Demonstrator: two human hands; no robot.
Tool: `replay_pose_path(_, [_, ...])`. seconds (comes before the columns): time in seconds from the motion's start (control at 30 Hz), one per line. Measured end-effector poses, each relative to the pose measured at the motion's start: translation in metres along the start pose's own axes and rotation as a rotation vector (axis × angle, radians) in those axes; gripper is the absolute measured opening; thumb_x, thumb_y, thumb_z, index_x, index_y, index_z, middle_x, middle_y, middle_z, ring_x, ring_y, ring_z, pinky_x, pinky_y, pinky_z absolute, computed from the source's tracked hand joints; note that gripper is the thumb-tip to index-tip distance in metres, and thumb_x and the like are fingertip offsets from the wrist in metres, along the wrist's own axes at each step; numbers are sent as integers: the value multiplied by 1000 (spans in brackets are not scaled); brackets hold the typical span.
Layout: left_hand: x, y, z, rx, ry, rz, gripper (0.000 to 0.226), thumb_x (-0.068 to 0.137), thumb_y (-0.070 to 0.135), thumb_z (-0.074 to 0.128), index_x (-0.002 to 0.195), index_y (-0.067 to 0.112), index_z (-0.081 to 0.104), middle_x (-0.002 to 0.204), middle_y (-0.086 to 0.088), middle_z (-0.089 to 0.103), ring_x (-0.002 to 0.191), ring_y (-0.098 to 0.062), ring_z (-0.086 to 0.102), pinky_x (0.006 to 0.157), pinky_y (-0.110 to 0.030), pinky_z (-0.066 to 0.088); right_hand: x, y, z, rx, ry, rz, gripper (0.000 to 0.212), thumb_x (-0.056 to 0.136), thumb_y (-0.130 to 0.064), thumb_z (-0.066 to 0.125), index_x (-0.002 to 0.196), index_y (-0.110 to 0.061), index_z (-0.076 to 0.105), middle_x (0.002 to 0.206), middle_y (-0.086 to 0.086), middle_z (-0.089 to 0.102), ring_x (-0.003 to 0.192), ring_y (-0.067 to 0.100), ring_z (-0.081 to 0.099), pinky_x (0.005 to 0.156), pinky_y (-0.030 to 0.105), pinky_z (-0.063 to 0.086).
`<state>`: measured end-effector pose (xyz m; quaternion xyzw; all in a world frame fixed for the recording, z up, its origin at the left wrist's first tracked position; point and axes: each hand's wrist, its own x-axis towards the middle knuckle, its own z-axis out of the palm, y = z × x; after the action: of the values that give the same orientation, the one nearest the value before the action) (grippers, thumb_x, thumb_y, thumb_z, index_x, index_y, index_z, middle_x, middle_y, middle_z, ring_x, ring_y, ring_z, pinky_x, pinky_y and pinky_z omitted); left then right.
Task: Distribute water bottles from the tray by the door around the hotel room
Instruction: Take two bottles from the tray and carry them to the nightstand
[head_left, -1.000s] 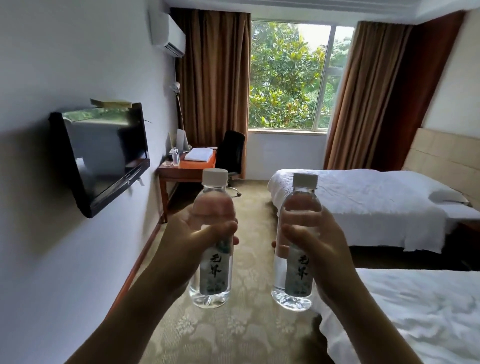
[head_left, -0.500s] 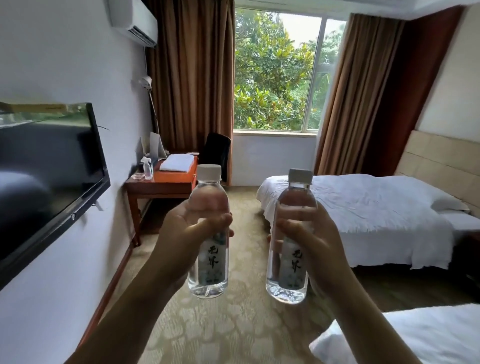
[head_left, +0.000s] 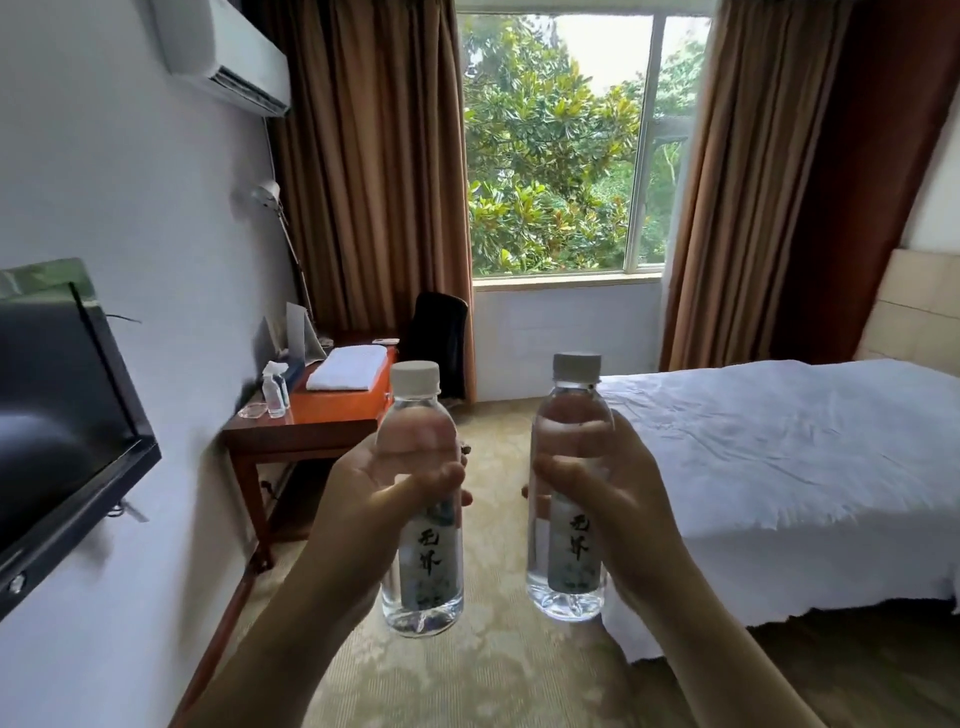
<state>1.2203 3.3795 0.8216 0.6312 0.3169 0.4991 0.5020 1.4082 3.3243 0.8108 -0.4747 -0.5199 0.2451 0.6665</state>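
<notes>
Two water bottles carried upright into the hotel room, one per hand.

The left hand wraps fingers and thumb round the left bottle at centre frame; the right hand grips the right bottle likewise, just beside it. Both bottles are capped, their long axes vertical. The worktop stands at left centre of the frame against the wall, beyond and to the left of the left hand, making that hand the nearer one for a placement there. The bed fills the right of the frame, on the right hand's side. The tray by the door is out of view.
</notes>
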Motion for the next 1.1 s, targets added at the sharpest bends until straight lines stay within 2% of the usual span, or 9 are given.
replay_pose_path(0.27, [161, -36, 34, -17, -23, -4, 63, 52, 45, 75, 103, 9, 67, 84, -12, 75, 73, -26, 76, 58, -23, 57, 148, 63, -21, -2, 30, 0, 54, 65, -41, 74, 114, -24, 62, 102, 7, 68, 94, 30, 71, 78, 57, 60])
replay_pose_path(0.37, [226, -62, 62, -54, -91, -22, 58, 55, 34, 79, 105, 10, 67, 85, -12, 75, 72, -25, 76, 57, -23, 57, 198, 92, -44, -49, 90, 12, 55, 63, -44, 72, 113, -25, 62, 101, 1, 69, 95, 23, 71, 77, 45, 63])
replay_pose_path(0.5, [311, -96, 106, -114, -207, -17, 50, 51, 42, 78, 96, 22, 72, 86, -8, 75, 76, -27, 75, 62, -27, 59, 256, 127, -78, -115, 213, 10, 38, 68, -39, 74, 105, -40, 63, 98, -10, 70, 98, 14, 70, 76, 26, 60])
replay_pose_path(0.63, [394, -116, 168, -193, -392, 0, 37, 51, 43, 77, 85, 31, 73, 82, -5, 75, 75, -28, 74, 68, -38, 60, 305, 145, -117, -268, 374, 30, 41, 65, -53, 72, 103, -51, 59, 104, -17, 69, 105, 10, 68, 91, 36, 58])
replay_pose_path(0.77, [464, -128, 244, -229, -561, 6, 36, 60, 39, 76, 94, 30, 70, 85, 0, 76, 81, -28, 75, 76, -47, 60, 340, 154, -169, -353, 568, 75, 41, 64, -50, 72, 104, -49, 60, 106, -12, 68, 104, 15, 68, 95, 49, 56])
replay_pose_path(0.87, [495, -139, 302, -290, -732, 12, 38, 67, 31, 72, 104, 24, 67, 87, 0, 75, 81, -28, 75, 75, -44, 60, 346, 160, -210, -345, 741, 88, 42, 56, -49, 74, 97, -44, 64, 101, -4, 70, 101, 30, 69, 89, 53, 57])
replay_pose_path(0.93, [502, -143, 342, -324, -823, -15, 41, 65, 29, 73, 105, 20, 67, 87, -5, 75, 77, -28, 75, 71, -41, 59, 344, 162, -236, -360, 834, 116, 43, 54, -46, 73, 96, -41, 63, 94, -4, 69, 97, 28, 69, 86, 51, 58])
replay_pose_path(1.03, [508, -150, 409, -371, -944, -44, 34, 63, 20, 72, 95, 12, 69, 83, -13, 75, 68, -28, 75, 62, -36, 58, 342, 164, -280, -403, 910, 123, 44, 58, -40, 74, 100, -36, 62, 93, -2, 66, 95, 25, 67, 88, 59, 56])
replay_pose_path(1.1, [506, -156, 459, -384, -1028, -47, 27, 63, 17, 72, 89, 13, 71, 83, -15, 75, 67, -30, 75, 61, -37, 60, 336, 167, -312, -430, 989, 130, 45, 57, -42, 73, 100, -41, 62, 95, -2, 68, 96, 23, 70, 88, 54, 58])
